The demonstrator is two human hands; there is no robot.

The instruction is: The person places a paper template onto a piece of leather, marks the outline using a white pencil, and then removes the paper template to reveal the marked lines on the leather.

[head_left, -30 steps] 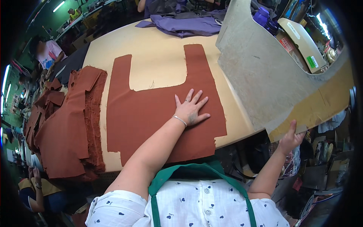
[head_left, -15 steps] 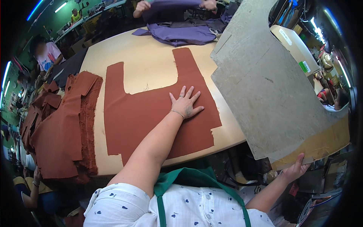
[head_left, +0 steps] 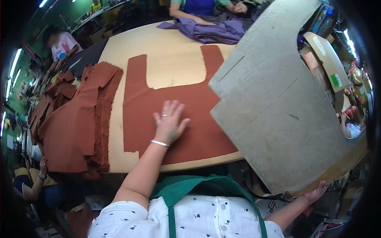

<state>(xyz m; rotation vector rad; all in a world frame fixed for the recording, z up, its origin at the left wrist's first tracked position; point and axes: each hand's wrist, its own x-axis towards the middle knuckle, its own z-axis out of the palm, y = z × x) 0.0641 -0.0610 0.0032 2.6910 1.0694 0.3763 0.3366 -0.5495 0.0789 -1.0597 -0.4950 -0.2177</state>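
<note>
Now your left hand (head_left: 168,126), fingers spread, covers U-notched rust-brown fabric (head_left: 198,119) mid-frame; dragging the angular grey board (head_left: 278,107) your right hand (head_left: 315,193) pinches, lower-right, could wrinkle it.

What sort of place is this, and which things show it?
Probably a garment or fabric workshop: a cut rust-brown cloth panel lies on a broad table, a pile of similar cloth sits to its left, and purple fabric lies at the far edge.
</note>
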